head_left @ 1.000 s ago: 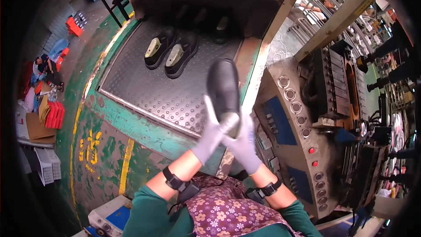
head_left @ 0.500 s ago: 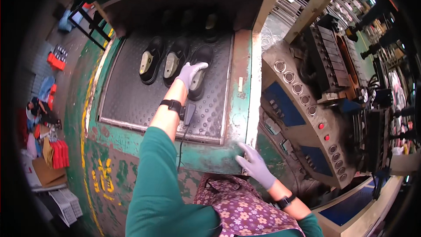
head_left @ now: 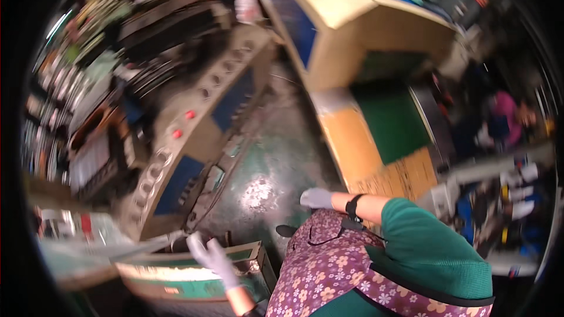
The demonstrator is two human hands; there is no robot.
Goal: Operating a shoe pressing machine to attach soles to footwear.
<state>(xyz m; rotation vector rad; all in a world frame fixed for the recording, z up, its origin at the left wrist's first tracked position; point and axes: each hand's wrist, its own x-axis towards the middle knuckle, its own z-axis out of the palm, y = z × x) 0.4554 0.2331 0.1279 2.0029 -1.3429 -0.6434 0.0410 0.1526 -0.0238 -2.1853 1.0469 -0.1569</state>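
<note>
My left hand [head_left: 214, 261], in a pale glove, hangs over the green machine edge [head_left: 194, 285] at lower left. Its fingers are spread and nothing shows in them. In front of my flowered apron [head_left: 317, 258] is my right hand [head_left: 317, 198], gloved alike, with a black strap around the wrist. Its fingers look bent and are smeared by motion, so a grip cannot be made out. Brown cardboard [head_left: 399, 176] lies closest to the right forearm. No shoes can be made out in this view.
A slanted control console [head_left: 202, 105] with round dials, red buttons and blue panels runs along the left. A large beige cabinet [head_left: 346, 29] stands ahead to the right, beside a green panel [head_left: 390, 120]. Another person in pink [head_left: 508, 117] is at far right.
My view has swung far to the right, away from the black shoes on the dark belt. My left hand has come off the shoe it was touching. My right hand is now before my apron.
</note>
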